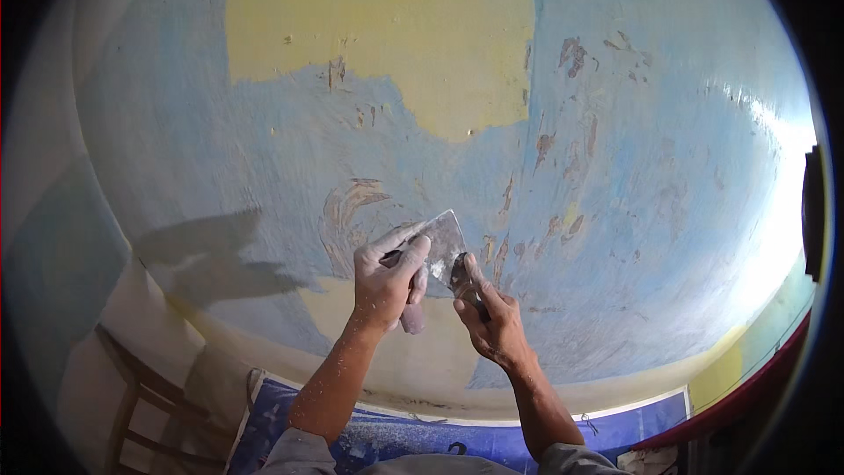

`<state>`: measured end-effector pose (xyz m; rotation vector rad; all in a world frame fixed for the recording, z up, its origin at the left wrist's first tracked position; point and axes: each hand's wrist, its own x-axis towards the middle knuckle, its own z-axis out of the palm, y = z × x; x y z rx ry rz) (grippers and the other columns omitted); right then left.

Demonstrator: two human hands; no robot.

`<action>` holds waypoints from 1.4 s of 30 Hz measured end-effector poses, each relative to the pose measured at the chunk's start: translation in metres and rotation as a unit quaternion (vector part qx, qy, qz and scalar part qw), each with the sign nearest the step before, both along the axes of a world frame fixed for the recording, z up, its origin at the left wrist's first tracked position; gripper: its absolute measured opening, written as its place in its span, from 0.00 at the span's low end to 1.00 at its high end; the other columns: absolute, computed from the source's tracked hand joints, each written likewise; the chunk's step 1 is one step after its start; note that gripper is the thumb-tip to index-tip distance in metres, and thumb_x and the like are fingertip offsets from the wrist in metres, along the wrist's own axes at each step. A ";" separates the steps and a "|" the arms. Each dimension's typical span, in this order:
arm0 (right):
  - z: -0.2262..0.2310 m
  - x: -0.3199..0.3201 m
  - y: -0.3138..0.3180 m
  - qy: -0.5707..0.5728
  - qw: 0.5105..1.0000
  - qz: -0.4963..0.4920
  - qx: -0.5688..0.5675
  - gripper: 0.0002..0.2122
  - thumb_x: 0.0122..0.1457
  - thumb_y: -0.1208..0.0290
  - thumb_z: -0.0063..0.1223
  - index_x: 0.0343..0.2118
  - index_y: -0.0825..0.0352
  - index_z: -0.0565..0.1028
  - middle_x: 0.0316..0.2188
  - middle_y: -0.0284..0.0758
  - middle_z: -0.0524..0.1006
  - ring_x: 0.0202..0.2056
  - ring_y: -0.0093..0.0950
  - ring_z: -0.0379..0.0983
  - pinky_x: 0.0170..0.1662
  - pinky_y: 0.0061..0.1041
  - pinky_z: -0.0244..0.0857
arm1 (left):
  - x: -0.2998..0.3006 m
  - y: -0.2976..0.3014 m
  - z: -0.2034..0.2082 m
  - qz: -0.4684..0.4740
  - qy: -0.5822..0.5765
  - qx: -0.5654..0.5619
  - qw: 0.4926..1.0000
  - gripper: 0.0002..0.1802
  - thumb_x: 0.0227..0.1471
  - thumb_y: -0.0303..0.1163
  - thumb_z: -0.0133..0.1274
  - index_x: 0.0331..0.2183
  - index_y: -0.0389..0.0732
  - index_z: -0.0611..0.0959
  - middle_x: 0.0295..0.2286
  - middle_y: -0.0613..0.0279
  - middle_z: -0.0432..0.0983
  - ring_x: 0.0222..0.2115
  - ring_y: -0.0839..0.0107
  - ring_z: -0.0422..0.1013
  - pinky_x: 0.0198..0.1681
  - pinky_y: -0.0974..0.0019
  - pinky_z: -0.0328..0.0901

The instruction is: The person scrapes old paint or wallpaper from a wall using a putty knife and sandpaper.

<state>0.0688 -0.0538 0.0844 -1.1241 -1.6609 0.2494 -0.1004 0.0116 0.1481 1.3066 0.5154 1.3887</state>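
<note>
In front of the wall, near the middle of the view, both of my hands are brought close together. Dusty with white powder, my left hand (389, 271) is closed around a wide putty knife (444, 237), whose grey blade points up and to the right. A pinkish handle end pokes out below that hand. My right hand (495, 321) grips a smaller dark scraper (460, 274), its head up against the lower right of the wide blade. A white smear of what looks like putty (437, 271) sits on the blade where the two tools meet.
The wall (396, 149) carries blue-grey and yellow paint, with brown scraped patches (573, 57). At the lower left stands a wooden chair or ladder-like frame (132, 396). A blue sheet (387, 440) spattered white lies along the wall's foot. Bright light falls from the right.
</note>
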 end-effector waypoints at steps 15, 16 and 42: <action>-0.014 0.019 -0.012 -0.032 0.989 -0.028 0.141 0.30 0.56 0.71 0.64 0.62 0.65 0.68 0.29 0.44 0.80 0.26 0.38 0.79 0.32 0.30 0.73 | -0.004 -0.008 -0.011 -0.125 0.067 0.168 0.975 0.29 0.53 0.21 0.59 0.57 0.34 0.74 0.40 0.64 0.74 0.20 0.87 0.66 0.19 0.79 0.60; -0.015 0.019 -0.014 -0.031 0.989 -0.029 0.139 0.30 0.56 0.71 0.64 0.62 0.65 0.68 0.29 0.44 0.80 0.26 0.38 0.79 0.32 0.30 0.73 | -0.006 -0.007 -0.011 -0.112 0.076 0.187 0.973 0.31 0.51 0.21 0.63 0.57 0.33 0.75 0.42 0.64 0.74 0.23 0.87 0.67 0.23 0.80 0.62; -0.033 -0.012 -0.027 0.450 0.811 0.343 -0.150 0.22 0.70 0.55 0.35 0.53 0.72 0.67 0.22 0.44 0.73 0.12 0.27 0.64 0.16 0.24 0.60 | -0.009 -0.013 -0.023 -0.057 0.014 -0.018 0.998 0.13 0.58 0.27 0.58 0.44 0.32 0.83 0.16 0.71 0.70 0.12 0.84 0.61 0.14 0.74 0.56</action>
